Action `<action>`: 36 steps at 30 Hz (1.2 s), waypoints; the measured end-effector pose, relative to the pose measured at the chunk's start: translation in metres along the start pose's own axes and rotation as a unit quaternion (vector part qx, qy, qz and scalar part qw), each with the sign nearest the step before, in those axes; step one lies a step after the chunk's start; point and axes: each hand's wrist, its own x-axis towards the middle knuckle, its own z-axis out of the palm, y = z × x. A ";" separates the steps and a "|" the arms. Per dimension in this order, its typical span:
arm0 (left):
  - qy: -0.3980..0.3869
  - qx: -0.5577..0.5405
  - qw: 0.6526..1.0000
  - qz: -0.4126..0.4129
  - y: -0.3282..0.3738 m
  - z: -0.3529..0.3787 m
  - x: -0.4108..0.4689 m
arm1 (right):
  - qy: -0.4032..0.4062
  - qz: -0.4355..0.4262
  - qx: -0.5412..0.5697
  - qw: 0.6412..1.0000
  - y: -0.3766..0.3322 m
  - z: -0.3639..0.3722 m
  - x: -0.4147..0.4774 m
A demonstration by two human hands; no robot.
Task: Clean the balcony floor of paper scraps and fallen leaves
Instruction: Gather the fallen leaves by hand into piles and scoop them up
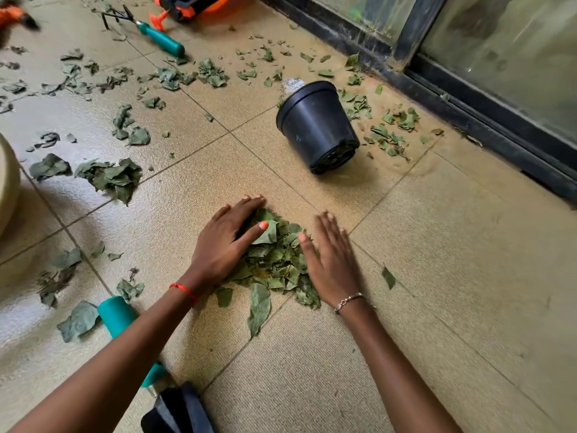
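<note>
A heap of green torn leaves (274, 260) lies on the tan tiled floor (437, 276) between my two hands. My left hand (228, 242) rests flat on the heap's left side, fingers straight, thumb laid over the leaves. My right hand (331, 260) stands at the heap's right edge with straight fingers, slightly blurred. More leaf scraps are scattered at the left (109, 176), across the back (175, 76) and beside the window track (390, 129). A black plastic pot (315, 126) lies tipped on its side behind the heap.
A teal-handled hand rake (156, 37) and an orange and black tool (190, 6) lie at the back. A teal handle (117, 314) sits under my left forearm. A cream container's edge (7, 182) is at the left. A dark sliding-door frame (468, 98) runs along the right.
</note>
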 end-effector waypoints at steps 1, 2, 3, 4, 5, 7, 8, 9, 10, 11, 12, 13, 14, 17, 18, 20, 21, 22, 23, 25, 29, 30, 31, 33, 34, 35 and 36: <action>-0.001 -0.001 1.000 -0.002 0.001 0.000 -0.001 | -0.006 -0.009 0.056 0.998 -0.005 -0.001 -0.004; -0.002 -0.004 1.000 -0.004 0.001 0.000 -0.001 | 0.009 -0.005 0.106 0.994 -0.005 -0.003 -0.008; -0.005 -0.008 1.000 -0.006 0.001 0.000 -0.001 | 0.054 0.009 0.131 0.990 -0.003 -0.008 -0.012; -0.008 -0.010 1.000 -0.004 0.001 -0.001 -0.002 | 0.118 0.035 0.126 0.984 0.002 -0.013 -0.016; -0.010 -0.009 1.000 -0.002 0.000 -0.001 -0.001 | 0.177 0.073 0.102 0.976 0.010 -0.018 -0.020; -0.018 -0.005 1.000 0.000 -0.002 0.000 -0.002 | 0.216 0.165 0.060 0.960 0.030 -0.026 -0.030; -0.021 -0.006 1.000 -0.001 -0.003 0.001 -0.001 | 0.196 0.204 0.039 0.958 0.037 -0.026 -0.035; -0.023 -0.007 1.000 -0.002 -0.004 0.001 -0.001 | 0.166 0.225 0.008 0.960 0.040 -0.024 -0.039; -0.024 -0.010 1.000 -0.001 -0.003 0.002 -0.001 | 0.140 0.225 -0.028 0.964 0.039 -0.019 -0.041; -0.024 -0.012 1.000 -0.001 -0.004 0.002 -0.001 | 0.126 0.205 -0.053 0.969 0.033 -0.012 -0.041; -0.023 -0.015 1.000 0.001 -0.003 0.001 0.000 | 0.123 0.175 -0.061 0.975 0.025 -0.005 -0.040; -0.022 -0.021 1.000 -0.003 -0.003 0.001 0.000 | 0.128 0.143 -0.058 0.980 0.016 0.002 -0.036; -0.020 -0.027 0.999 -0.007 0.000 0.001 0.000 | 0.136 0.117 -0.048 0.983 0.005 0.007 -0.033; -0.009 -0.042 0.999 -0.013 0.011 0.011 -0.004 | 0.151 0.060 0.033 0.986 -0.020 0.021 -0.023; 0.000 -0.045 0.999 -0.004 0.014 0.017 -0.007 | 0.154 0.045 0.063 0.985 -0.028 0.025 -0.022; 0.025 -0.072 0.997 0.000 0.019 0.028 -0.010 | 0.169 0.035 0.109 0.979 -0.042 0.032 -0.019; 0.038 -0.095 0.995 -0.009 0.019 0.032 -0.010 | 0.180 0.040 0.138 0.973 -0.048 0.035 -0.017; 0.051 -0.117 0.992 -0.022 0.022 0.035 -0.010 | 0.192 0.048 0.176 0.964 -0.053 0.037 -0.015; 0.065 -0.133 0.988 -0.033 0.025 0.037 -0.010 | 0.205 0.055 0.222 0.952 -0.059 0.039 -0.013; 0.091 -0.158 0.982 -0.038 0.030 0.041 -0.012 | 0.232 0.062 0.323 0.915 -0.068 0.042 -0.008; 0.129 -0.237 0.963 -0.022 0.033 0.040 -0.010 | 0.261 0.089 0.482 0.832 -0.084 0.050 0.000; 0.139 -0.296 0.944 -0.036 0.036 0.037 -0.008 | 0.262 0.091 0.499 0.821 -0.087 0.052 0.000; 0.152 -0.338 0.928 -0.046 0.037 0.034 -0.007 | 0.261 0.088 0.512 0.814 -0.090 0.052 0.001; 0.163 -0.360 0.917 -0.054 0.036 0.030 -0.008 | 0.253 0.064 0.524 0.811 -0.096 0.050 -0.001; 0.161 -0.362 0.916 -0.057 0.035 0.028 -0.008 | 0.246 0.051 0.522 0.815 -0.099 0.048 -0.001; 0.160 -0.377 0.910 -0.063 0.034 0.027 -0.010 | 0.239 0.040 0.515 0.822 -0.102 0.046 -0.002; 0.161 -0.410 0.894 -0.081 0.033 0.025 -0.011 | 0.238 0.031 0.499 0.833 -0.103 0.045 -0.001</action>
